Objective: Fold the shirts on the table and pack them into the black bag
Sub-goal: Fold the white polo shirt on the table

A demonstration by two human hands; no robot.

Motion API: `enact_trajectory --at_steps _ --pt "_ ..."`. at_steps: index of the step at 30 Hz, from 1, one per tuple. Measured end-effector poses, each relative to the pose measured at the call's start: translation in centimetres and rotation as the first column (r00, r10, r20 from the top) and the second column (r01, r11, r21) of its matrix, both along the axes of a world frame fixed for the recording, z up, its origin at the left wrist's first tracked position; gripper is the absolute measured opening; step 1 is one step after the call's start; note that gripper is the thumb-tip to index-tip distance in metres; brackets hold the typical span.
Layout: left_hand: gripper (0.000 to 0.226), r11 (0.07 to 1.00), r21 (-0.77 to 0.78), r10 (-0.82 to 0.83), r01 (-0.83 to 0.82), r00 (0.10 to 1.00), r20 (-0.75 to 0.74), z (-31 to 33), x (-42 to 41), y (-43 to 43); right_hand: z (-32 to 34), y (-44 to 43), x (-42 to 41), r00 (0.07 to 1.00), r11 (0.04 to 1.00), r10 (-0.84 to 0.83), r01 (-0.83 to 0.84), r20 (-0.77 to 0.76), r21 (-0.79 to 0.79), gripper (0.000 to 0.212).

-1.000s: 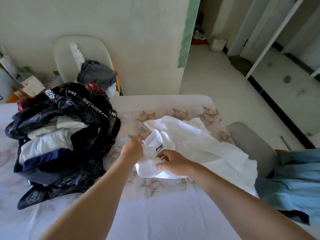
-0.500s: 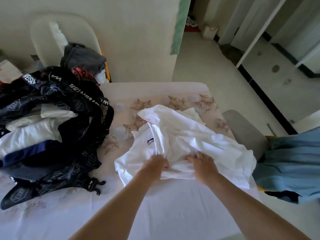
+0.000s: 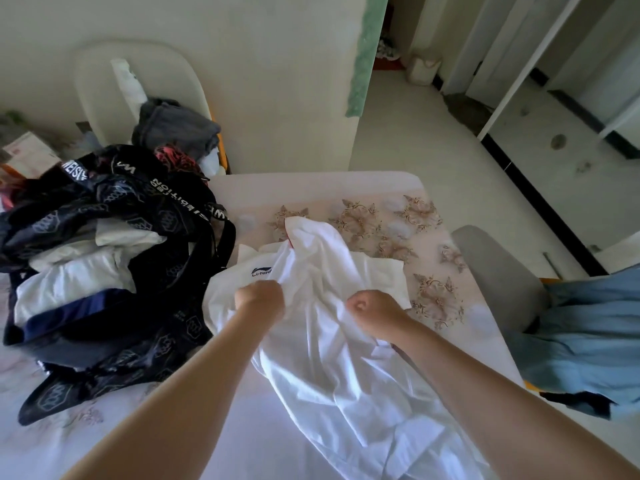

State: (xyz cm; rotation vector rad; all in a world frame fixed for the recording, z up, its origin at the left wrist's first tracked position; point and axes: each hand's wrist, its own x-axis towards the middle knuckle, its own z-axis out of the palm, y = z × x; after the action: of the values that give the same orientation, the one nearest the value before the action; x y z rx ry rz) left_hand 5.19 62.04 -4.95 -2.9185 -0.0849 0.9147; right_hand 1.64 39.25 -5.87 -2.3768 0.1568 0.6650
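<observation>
At the centre of the worktop [image 3: 346, 187], just toward 6 o'clock, lies the white shirt [image 3: 322, 258], crumpled and not yet folded. Its collar end points to 12 o'clock and its loose body trails down to 5 o'clock, off the bottom of my view. I see the left grip [image 3: 259, 299] curled tight into a bunch of the shirt's fabric just below the dark chest logo [image 3: 261, 271]. The right grip [image 3: 375, 311] sits just beside it at 3 o'clock, fingers curled in a fist that pinches a fold of the same shirt. The black bag [image 3: 149, 341] stands open at 9 o'clock, its near edge touching the shirt's left side, with folded white and navy clothes [image 3: 79, 271] stacked inside. A white chair [image 3: 104, 81] at 11 o'clock carries a grey garment [image 3: 176, 126]. At 3 o'clock, beyond the worktop's edge, a grey chair [image 3: 495, 271] holds a light blue garment [image 3: 588, 334].
</observation>
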Motion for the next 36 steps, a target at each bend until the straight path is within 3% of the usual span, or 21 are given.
enact_trajectory --at_steps 3,5,7,9,12,15,18,21,23,26,28,29,31,33,34,36 --pt "0.037 0.951 -0.305 0.04 0.051 0.958 0.285 -0.7 0.6 -2.1 -1.0 -1.3 1.5 0.996 0.997 -0.059 0.063 0.072 -0.054 0.036" --pt "0.048 0.902 -0.405 0.026 0.149 0.918 0.395 -1.6 0.9 -3.4 -2.1 -2.2 2.5 0.988 0.991 -0.006 0.027 0.157 -0.134 0.035" --pt "0.071 0.927 -0.314 -0.08 0.206 0.926 0.37 -2.7 1.2 -4.1 -3.0 -3.0 3.8 0.972 0.973 0.104 -0.056 0.211 -0.222 0.036" --pt "0.081 0.959 -0.222 -0.122 0.177 0.963 0.242 -3.6 1.5 -4.1 -3.8 -3.9 5.2 0.967 0.96 0.148 -0.09 0.209 -0.266 0.053" --pt "0.049 0.975 -0.208 -0.055 0.08 0.991 0.124 -3.4 2.3 -3.6 -5.1 -4.4 7.4 0.941 0.951 0.23 -0.164 0.246 -0.263 0.057" --pt "0.028 0.977 -0.208 0.019 0.047 0.952 0.304 -3.1 2.9 -3.9 -5.9 -4.1 9.6 0.952 0.952 0.204 -0.138 0.228 -0.273 0.052" --pt "0.022 0.919 -0.395 0.206 0.021 0.827 0.523 -3.7 4.5 -4.6 -6.0 -3.8 11.1 0.961 0.96 0.143 -0.076 0.238 -0.269 0.017" --pt "0.062 0.912 -0.396 0.273 -0.109 0.882 0.384 -4.2 6.8 -5.0 -5.6 -4.1 11.9 0.962 0.968 0.114 -0.052 0.248 -0.245 0.033" --pt "0.061 0.918 -0.352 0.303 -0.184 0.897 0.321 -4.5 7.9 -5.1 -4.6 -4.7 12.7 0.944 0.972 0.078 0.0 0.319 -0.237 0.023" --pt "0.023 0.893 -0.442 0.344 -0.087 0.766 0.544 -4.3 8.8 -5.5 -2.9 -7.0 14.6 0.909 0.956 -0.04 0.156 0.415 -0.25 0.017" --pt "0.015 0.877 -0.475 0.328 0.078 0.625 0.709 -4.1 8.6 -6.2 -2.3 -9.1 15.7 0.881 0.9 -0.03 0.229 0.471 -0.371 0.017" --pt "0.014 0.875 -0.45 0.268 0.176 0.599 0.755 -4.0 8.2 -6.8 -2.1 -9.9 16.2 0.887 0.857 0.008 0.232 0.462 -0.46 0.017" --pt "0.017 0.826 -0.471 0.107 0.308 0.736 0.669 -4.1 7.3 -8.5 -1.7 -10.6 16.8 0.937 0.736 0.085 0.171 0.339 -0.656 0.022" --pt "0.026 0.794 -0.577 0.011 0.193 0.944 0.331 -4.3 6.6 -9.5 -1.5 -10.1 17.0 0.964 0.625 0.165 0.063 0.21 -0.778 0.031" --pt "0.023 0.786 -0.61 0.02 0.098 0.983 0.184 -4.4 6.5 -9.6 -1.6 -9.6 17.1 0.955 0.605 0.236 0.0 0.18 -0.796 0.037" --pt "0.014 0.732 -0.681 0.145 0.022 0.972 0.187 -4.5 6.7 -9.2 -2.1 -8.1 17.2 0.9 0.701 0.383 -0.136 0.208 -0.7 0.052"
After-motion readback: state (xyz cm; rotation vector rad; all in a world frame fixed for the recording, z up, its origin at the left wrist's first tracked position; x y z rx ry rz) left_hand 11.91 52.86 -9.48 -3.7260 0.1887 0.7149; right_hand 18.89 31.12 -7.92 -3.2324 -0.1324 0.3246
